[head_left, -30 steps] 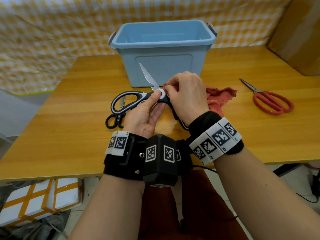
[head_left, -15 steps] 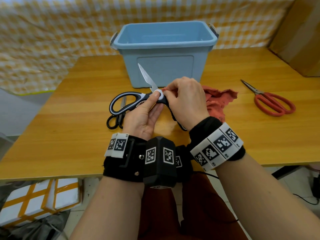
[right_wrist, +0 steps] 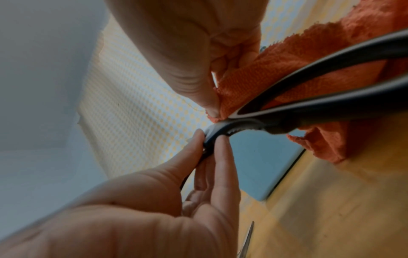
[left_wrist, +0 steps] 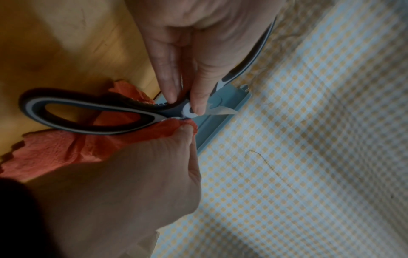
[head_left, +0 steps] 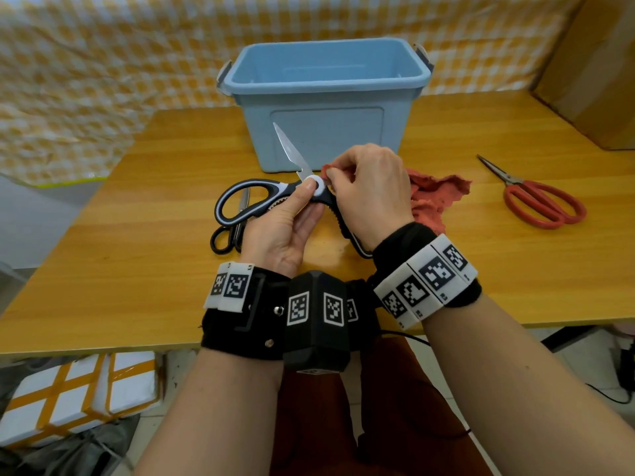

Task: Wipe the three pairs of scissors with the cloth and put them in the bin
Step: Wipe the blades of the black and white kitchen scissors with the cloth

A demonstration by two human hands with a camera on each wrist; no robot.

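Scissors [head_left: 275,197] are being held above the counter [head_left: 137,269], near the bin [head_left: 326,132]: the left hand [head_left: 285,231] is pinching the pivot, the right hand [head_left: 371,190] is pinching the cloth [head_left: 436,197] against it. Wiping should probably be running away from the edge. Only the right wrist view is showing the serrated inner grip.

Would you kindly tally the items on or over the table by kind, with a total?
Scissors: 3, black-and-white pair held in both hands, red-handled pair and black-handled pair on the table.
Cloth: 1, red cloth.
Bin: 1, blue bin.
Cardboard box: 1.
Total: 6.
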